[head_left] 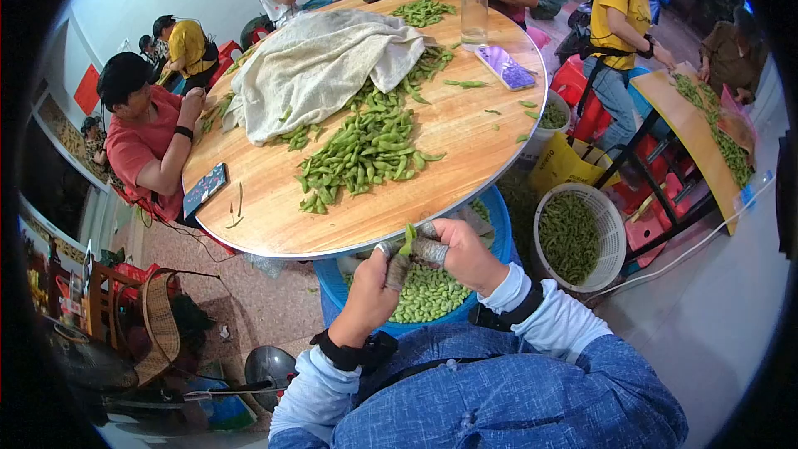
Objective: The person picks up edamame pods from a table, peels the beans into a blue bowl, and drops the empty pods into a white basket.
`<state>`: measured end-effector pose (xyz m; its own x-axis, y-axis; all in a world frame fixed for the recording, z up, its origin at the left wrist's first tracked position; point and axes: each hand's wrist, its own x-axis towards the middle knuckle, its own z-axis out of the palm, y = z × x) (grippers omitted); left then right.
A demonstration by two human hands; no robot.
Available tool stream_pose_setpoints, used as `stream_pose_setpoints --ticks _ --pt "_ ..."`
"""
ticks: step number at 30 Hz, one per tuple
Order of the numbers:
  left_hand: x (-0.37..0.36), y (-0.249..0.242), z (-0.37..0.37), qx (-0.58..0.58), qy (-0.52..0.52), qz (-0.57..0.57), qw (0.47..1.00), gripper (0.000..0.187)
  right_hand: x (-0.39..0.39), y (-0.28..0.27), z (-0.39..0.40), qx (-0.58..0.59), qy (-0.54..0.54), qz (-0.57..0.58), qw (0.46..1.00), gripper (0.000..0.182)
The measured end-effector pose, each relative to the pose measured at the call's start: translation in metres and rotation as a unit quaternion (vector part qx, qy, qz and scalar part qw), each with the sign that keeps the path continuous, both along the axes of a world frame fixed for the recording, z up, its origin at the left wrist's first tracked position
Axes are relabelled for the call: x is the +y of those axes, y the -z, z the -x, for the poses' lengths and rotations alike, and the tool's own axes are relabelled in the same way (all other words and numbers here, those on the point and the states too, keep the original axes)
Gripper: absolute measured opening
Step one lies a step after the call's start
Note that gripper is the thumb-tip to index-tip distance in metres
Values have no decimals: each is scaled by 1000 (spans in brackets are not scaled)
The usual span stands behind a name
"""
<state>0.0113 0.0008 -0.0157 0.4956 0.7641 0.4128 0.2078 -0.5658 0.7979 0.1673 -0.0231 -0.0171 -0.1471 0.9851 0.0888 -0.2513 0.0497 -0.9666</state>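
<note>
- Centrally, both forearms reach forward from blue sleeves with pale cuffs, a dark band at each wrist, the hands meeting just off the near edge of the round wooden table.
- Left hand: raised from below, its thumb and finger closed in a pinch on a single green pod.
- Right hand: angled in from the other side, fingers curled, its wrapped thumb and forefinger gripping the same pod.
- Grey wrappings cover digits of both hands; these hide the exact contact from where I stand.
- The pod: slim, bright green, roughly upright—held between the two hands, above the blue basin.
- Inside the basin, loose shelled beans, pale green and plump, lie in a broad layer beneath the fingers.
- On the tabletop, a heap of pods, mid-green and tangled, spreads before a crumpled pale cloth—further pods show along the cloth's edges.
- To the right, a white basket on the floor holds more pods, darker in tone.
</note>
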Motion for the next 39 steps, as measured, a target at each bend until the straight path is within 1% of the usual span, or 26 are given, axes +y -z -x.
stream_pose_setpoints --ticks 1,3,6,11,14,24,30,33,35,36,37,38,39 --pt "-2 -3 2 55 -8 -24 998 18 -1 -1 -2 42 -28 54 997 10" --pt "-4 -8 8 166 -24 -72 983 25 -2 4 0 64 -39 52 996 9" --pt "-3 -1 7 145 -27 -69 987 28 -4 2 0 93 -50 72 992 10" --pt "-1 6 6 121 -28 -82 989 27 -7 -6 -2 130 -60 77 987 12" --pt "-1 3 6 124 -29 -99 987 27 -9 -3 -4 77 -52 82 992 13" --pt "-3 -6 6 208 -54 -183 959 25 -9 -8 -2 57 -45 82 994 11" --pt "-3 5 8 222 -55 -223 948 26 -7 -6 1 47 -47 115 991 10" --pt "-3 10 7 179 -58 -208 960 19 -5 -3 1 70 -57 116 989 11" --pt "-4 21 1 52 -59 -104 991 11 -4 -3 5 101 -59 109 987 12" --pt "-4 22 -1 -13 -58 -52 997 8 -3 0 7 81 -44 69 993 13" --pt "-4 21 -1 -63 -45 81 994 5 -1 5 10 60 -30 29 997 13" --pt "-7 16 -1 -112 -33 212 970 8 -1 9 12 40 -16 -10 999 14" --pt "-8 14 0 -159 -20 340 927 14 -2 9 12 2 -1 -31 1000 14"
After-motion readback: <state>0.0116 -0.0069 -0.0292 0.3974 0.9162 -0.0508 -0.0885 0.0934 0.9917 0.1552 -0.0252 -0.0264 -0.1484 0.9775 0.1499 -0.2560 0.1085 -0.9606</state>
